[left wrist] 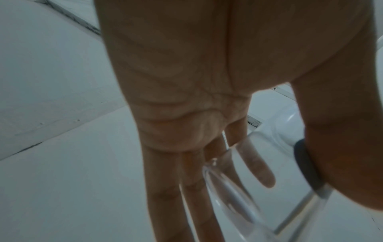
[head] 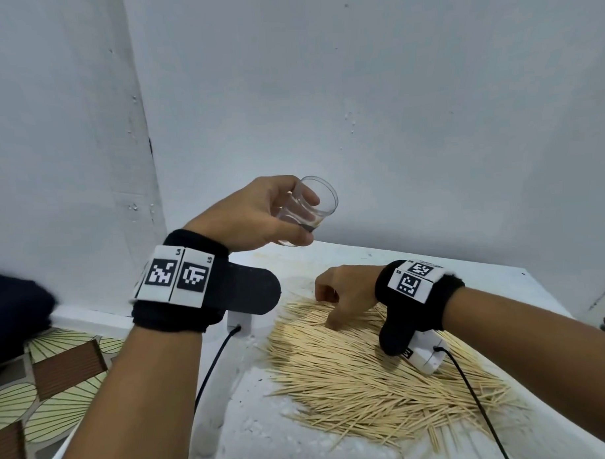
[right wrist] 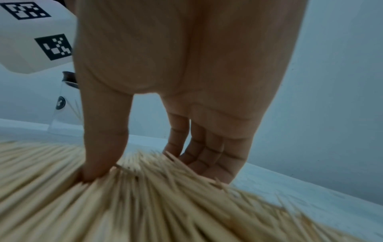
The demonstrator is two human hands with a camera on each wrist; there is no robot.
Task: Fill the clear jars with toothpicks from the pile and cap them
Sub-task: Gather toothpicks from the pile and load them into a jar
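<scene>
**Clear jar held aloft, fingers in the toothpick pile**

Pale wooden toothpicks [head: 374, 371] lie in a broad pile on the white desk [head: 301, 445] in the head view. The left hand [head: 256, 213] is raised above the desk's far edge, thumb and fingers curled round a clear jar [head: 310, 208] that is tilted with its open mouth toward the wall; no toothpicks are visible in it. The right hand [head: 344, 293] is down on the far end of the pile, its grip bent, thumb tip and fingertips pressed into the sticks. Both wrists wear black bands with printed square markers. At the left a patterned floor [head: 42, 375] shows below the desk.

From the left wrist, the left hand's fingers [left wrist: 257, 170] show through the jar's clear wall [left wrist: 238, 204], with the thumb pressing the opposite side.

From the right wrist, the thumb [right wrist: 103, 147] and fingers [right wrist: 209, 157] dig into the blurred pile [right wrist: 145, 204], partly closed around a tuft of sticks. Behind the thumb another clear jar [right wrist: 62, 113], holding a few toothpicks, stands on the desk.
</scene>
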